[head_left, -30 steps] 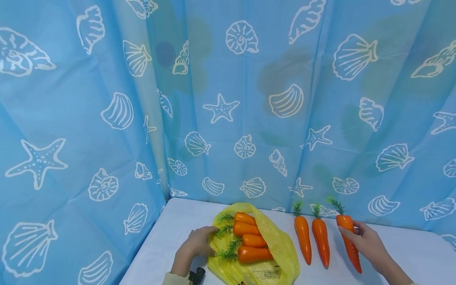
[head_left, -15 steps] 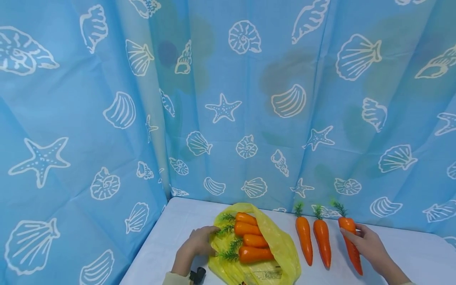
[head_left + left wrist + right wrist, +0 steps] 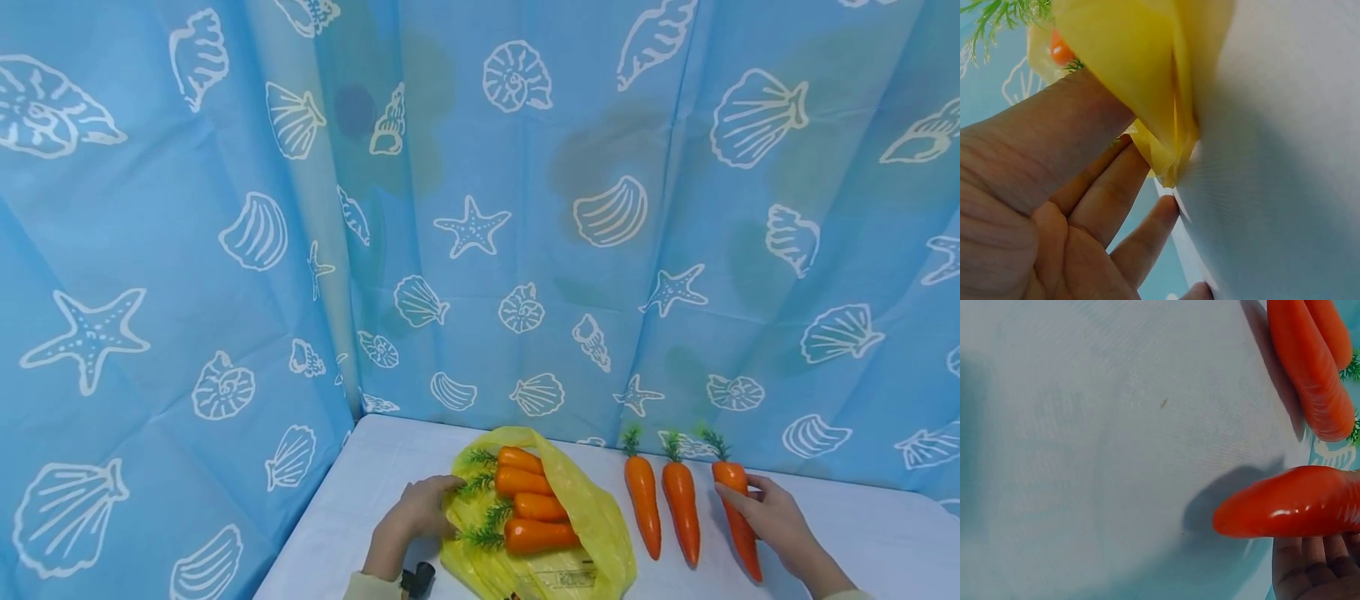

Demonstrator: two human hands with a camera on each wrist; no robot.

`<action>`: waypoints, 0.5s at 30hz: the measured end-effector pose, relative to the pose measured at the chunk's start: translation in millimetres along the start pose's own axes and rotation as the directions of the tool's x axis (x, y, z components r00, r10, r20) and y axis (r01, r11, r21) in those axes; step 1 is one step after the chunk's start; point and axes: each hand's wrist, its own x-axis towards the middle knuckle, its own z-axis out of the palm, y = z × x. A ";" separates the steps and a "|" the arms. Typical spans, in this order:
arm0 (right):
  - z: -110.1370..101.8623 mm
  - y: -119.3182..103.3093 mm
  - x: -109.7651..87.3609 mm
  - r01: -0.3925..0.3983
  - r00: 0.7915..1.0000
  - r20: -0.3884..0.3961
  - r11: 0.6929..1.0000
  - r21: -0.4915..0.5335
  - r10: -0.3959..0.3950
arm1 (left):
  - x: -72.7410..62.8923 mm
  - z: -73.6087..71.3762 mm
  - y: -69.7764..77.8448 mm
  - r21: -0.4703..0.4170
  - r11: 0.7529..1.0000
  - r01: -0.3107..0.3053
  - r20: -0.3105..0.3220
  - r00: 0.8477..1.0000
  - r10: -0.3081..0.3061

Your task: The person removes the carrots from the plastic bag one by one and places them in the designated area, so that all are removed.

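A yellow plastic bag (image 3: 603, 525) lies spread at the table's middle, with several glossy orange carrots (image 3: 536, 536) on it, their green tops facing left. My left hand (image 3: 420, 507) pinches the bag's left edge; in the left wrist view the thumb goes behind a yellow fold (image 3: 1129, 56) and the other fingers lie beyond it. On the right, my right hand (image 3: 780, 518) holds a carrot (image 3: 729, 477) by its upper part, its tip pointing toward me. That carrot (image 3: 1291, 505) casts a shadow on the tabletop in the right wrist view. Two more carrots, one (image 3: 642, 507) and another (image 3: 681, 512), lie side by side to its left.
A white cloth-covered table (image 3: 337, 492) carries everything. Blue curtains (image 3: 465, 167) with white shell prints stand behind and to the left. A small black object (image 3: 422, 578) sits beside the left wrist, partly out of frame.
The head view has shifted slightly. The carrot in my right hand has moved a little toward the two beside it. My left hand keeps its place on the bag.
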 end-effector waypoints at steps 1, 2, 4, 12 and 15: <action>0.5 0.2 0.2 -0.001 1.000 0.001 1.000 -0.002 0.001 | -0.1 -0.1 -0.1 0.001 1.000 0.001 0.000 1.000 -0.001; 1.1 0.3 0.3 -0.001 1.000 0.004 1.000 -0.004 0.001 | -0.4 -0.4 0.0 0.001 1.000 0.002 0.001 1.000 -0.002; 2.3 0.1 0.5 -0.005 1.000 0.005 1.000 -0.004 0.005 | -0.8 -1.0 -0.2 0.007 1.000 -0.001 0.001 1.000 0.001; 5.7 0.3 3.4 -0.029 0.999 0.024 1.000 0.002 0.029 | -1.7 -0.8 0.7 0.008 1.000 -0.001 0.004 1.000 0.001; 5.9 1.0 5.6 -0.042 0.999 0.026 0.999 0.007 0.042 | -1.4 0.2 1.8 0.007 1.000 0.000 0.004 1.000 0.000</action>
